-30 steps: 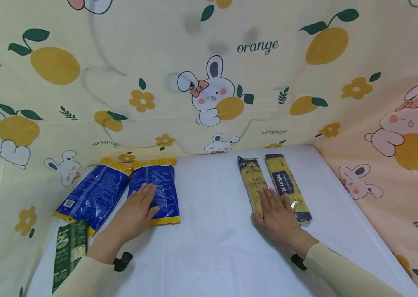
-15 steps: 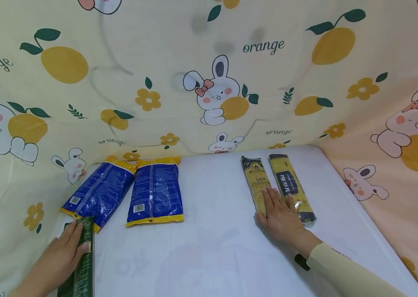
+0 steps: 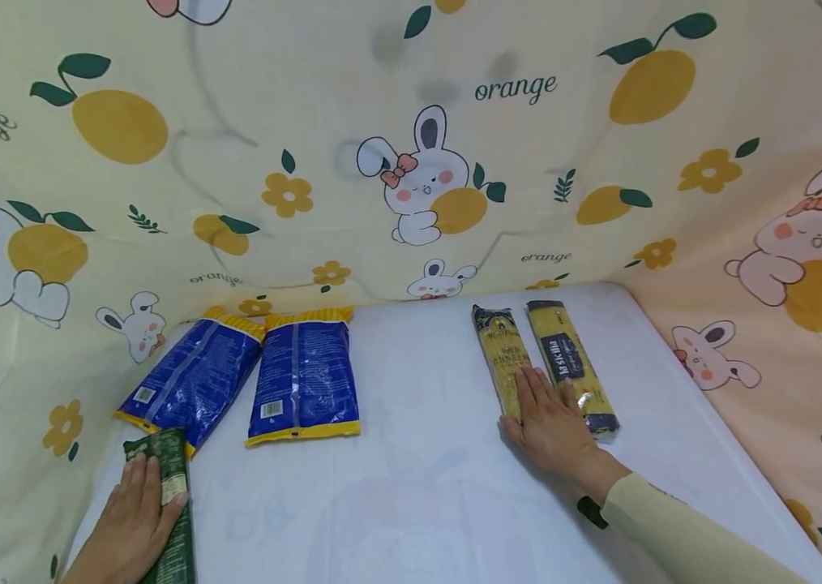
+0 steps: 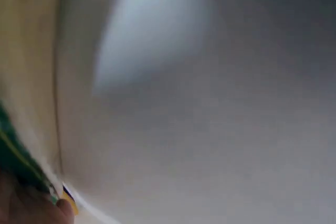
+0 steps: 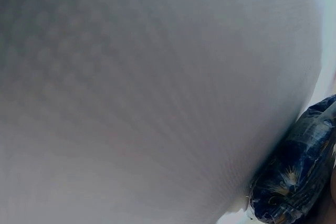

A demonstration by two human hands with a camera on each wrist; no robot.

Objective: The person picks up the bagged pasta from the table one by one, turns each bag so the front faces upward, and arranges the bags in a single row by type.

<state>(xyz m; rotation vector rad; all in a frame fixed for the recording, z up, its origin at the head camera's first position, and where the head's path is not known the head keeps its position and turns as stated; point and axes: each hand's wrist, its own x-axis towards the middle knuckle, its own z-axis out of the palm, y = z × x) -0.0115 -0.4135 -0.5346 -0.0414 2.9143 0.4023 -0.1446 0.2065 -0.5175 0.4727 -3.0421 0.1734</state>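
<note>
In the head view my left hand (image 3: 126, 519) lies with straight fingers on a green packet (image 3: 179, 547) at the near left of the table. The left wrist view shows a bit of that green packet (image 4: 18, 156) beside the fingertips. My right hand (image 3: 553, 430) rests flat, fingers extended, over the lower part of a long yellow pasta packet (image 3: 501, 345) with a dark top. Beside it lies a second yellow pasta packet (image 3: 564, 357) with a dark blue label, partly overlapped by the fingers. A dark blue packet end (image 5: 294, 177) appears at the right wrist view's edge.
Two blue bags with yellow ends lie at the back left: a slanted bag (image 3: 195, 377) and a straighter bag (image 3: 304, 377). The green packet's far end meets the slanted one. A printed cloth (image 3: 353, 97) rises behind and beside the white table (image 3: 418, 438).
My left hand has left the straighter blue bag, moved left and toward me onto the green packet, then slid slightly down it. My right hand has stayed in place.
</note>
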